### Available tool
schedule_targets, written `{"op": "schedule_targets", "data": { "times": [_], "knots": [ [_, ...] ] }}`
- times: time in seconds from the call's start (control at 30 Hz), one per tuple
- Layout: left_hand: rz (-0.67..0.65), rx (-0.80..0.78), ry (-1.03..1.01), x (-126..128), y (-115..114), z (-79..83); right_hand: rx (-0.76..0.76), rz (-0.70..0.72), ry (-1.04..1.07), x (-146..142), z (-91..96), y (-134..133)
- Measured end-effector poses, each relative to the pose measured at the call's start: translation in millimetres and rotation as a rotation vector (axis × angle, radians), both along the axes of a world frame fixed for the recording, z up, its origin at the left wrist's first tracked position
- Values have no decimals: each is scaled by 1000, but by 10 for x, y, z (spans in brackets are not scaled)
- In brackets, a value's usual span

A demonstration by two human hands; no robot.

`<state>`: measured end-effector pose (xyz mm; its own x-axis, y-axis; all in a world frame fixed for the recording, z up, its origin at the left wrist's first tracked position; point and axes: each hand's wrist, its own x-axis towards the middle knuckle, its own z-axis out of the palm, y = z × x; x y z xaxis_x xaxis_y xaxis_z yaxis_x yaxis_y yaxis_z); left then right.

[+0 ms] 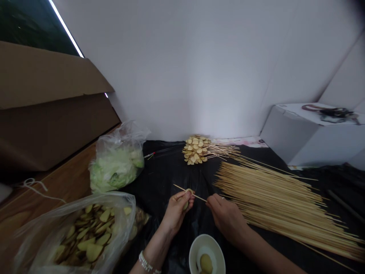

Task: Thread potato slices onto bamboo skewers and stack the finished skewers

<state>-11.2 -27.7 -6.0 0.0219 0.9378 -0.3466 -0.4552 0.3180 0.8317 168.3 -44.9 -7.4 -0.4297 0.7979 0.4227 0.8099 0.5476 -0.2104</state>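
My left hand [180,205] pinches potato slices [188,191] between thumb and fingers, with another slice lower in the palm. A thin wooden skewer [199,197] runs through or past the upper slice, its tip poking out to the left. My right hand [224,213] is closed on the skewer's other end. Just below the hands stands a white bowl [194,247] with a potato slice [205,263] in it. To the right lies a wide spread of bare skewers [273,194]. Farther back, a pile of skewered potato slices [196,149] rests with its sticks pointing right.
At lower left, an open plastic bag [125,196] holds many potato slices. Behind it stands a clear bag of pale green vegetable pieces [116,169]. A cardboard box [57,125] is at left, a white box [308,133] at right. Black sheeting [159,171] covers the work surface.
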Motion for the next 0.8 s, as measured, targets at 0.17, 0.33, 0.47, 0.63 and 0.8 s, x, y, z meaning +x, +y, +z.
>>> {"op": "schedule_targets", "data": {
  "times": [0.17,0.33,0.47,0.63,0.8],
  "knots": [
    [-40,23,15,22,-25,27,11,9,38,6,-6,-5],
    [-56,14,34,43,-39,30,-270,19,108,-2,-3,13],
    [-55,5,36,46,-36,11,-349,12,99,-3,14,23],
    [-47,7,40,41,-30,4,-232,-7,33,-11,6,13],
    [-51,-3,44,54,-37,37,-182,-7,13,-8,24,5]
  ]
}}
